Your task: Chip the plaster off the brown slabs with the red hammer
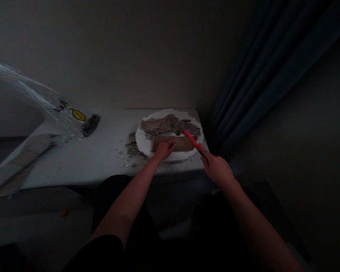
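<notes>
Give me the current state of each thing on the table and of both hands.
left hand: pressed flat on the brown slab.
right hand: closed round the hammer handle.
hammer: head down on the disc.
brown slab: flat on the disc's near part.
broken brown piece: lying behind it.
white disc: on the table, grey rubble around.
plastic bag: lying slack at left.

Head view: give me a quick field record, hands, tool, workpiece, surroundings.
left hand: left hand pressed flat on brown slab
right hand: right hand grips hammer by its red handle
hammer head: rests over the rubble, near broken brown piece
base: white round pad on white table
debris: grey crumbs left of the pad
other: clear plastic bag at left, dark curtain at right
lighting: dim
</notes>
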